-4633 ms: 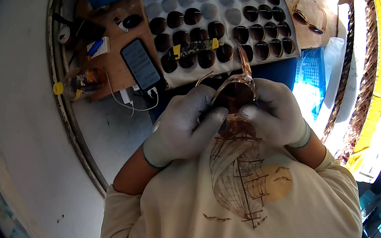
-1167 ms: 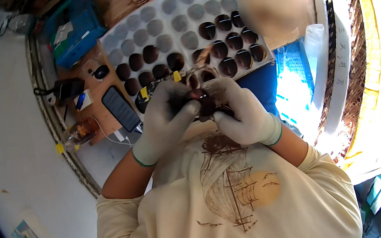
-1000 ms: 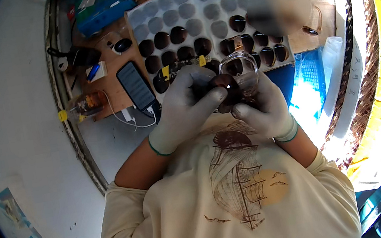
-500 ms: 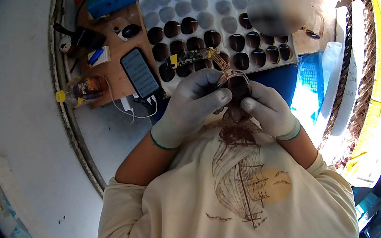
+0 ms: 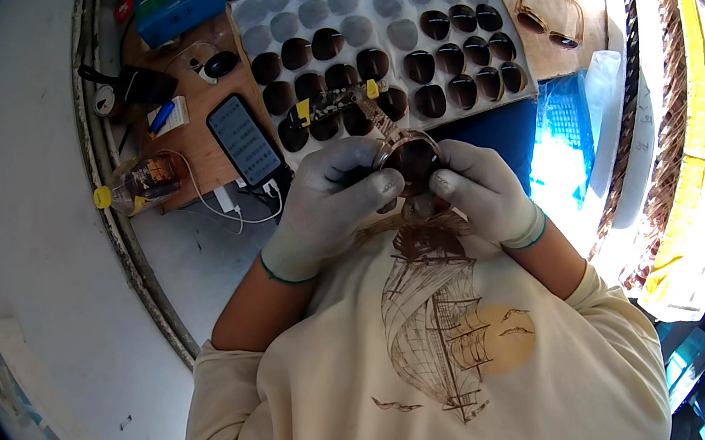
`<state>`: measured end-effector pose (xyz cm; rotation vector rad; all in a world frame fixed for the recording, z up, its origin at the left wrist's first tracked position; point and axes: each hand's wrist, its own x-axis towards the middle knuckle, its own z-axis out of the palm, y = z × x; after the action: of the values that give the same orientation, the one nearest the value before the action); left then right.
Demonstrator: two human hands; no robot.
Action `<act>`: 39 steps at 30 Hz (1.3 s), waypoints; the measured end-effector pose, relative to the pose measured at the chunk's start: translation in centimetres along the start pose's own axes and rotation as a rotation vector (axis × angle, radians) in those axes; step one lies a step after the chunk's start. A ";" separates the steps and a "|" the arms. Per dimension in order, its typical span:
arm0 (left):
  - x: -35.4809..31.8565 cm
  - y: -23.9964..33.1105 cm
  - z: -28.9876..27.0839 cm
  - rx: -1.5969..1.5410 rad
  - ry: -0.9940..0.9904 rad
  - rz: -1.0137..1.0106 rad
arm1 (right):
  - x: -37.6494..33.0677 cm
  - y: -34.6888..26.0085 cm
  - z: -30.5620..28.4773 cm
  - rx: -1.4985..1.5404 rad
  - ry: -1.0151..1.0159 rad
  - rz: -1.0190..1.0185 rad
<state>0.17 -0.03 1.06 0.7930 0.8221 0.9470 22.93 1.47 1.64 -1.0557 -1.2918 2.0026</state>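
Observation:
Both my hands wear pale grey gloves with green cuff edges. Between them, in front of my chest, is a pair of sunglasses (image 5: 415, 163) with a thin light-coloured rim and a dark lens. One patterned temple points up and away toward the lens tray. My left hand (image 5: 335, 197) pinches the left side of the rim, its thumb on the front edge. On the opposite side, my right hand (image 5: 487, 188) grips with thumb and bent fingers by the dark lens. The lower part of the sunglasses is partly hidden among the fingers and against the shirt.
A white tray (image 5: 382, 33) holds rows of dark lenses and pale round pads. Another pair of sunglasses (image 5: 551, 24) lies right of it. On the left are a phone (image 5: 244, 140) with cables, a bottle (image 5: 143, 182) and a blue box (image 5: 190, 0). A blue basket (image 5: 562, 124) stands at right.
The view has shifted slightly, so the table things sit further left. The held sunglasses now show more of the dark lens. A blurred round patch at upper right is gone.

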 end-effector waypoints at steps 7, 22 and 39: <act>0.1 0.0 -0.1 0.140 0.010 0.041 | 0.1 0.4 0.0 -0.038 -0.005 -0.055; 0.5 -0.1 0.7 0.330 0.078 0.070 | 0.8 -0.6 0.2 -0.043 0.122 -0.039; 1.6 2.5 1.5 0.701 0.064 0.098 | 1.3 -1.5 0.7 -0.465 0.243 -0.197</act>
<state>1.14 2.06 3.48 1.4202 1.2023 0.7684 21.63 2.72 2.72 -1.2740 -1.6932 1.4109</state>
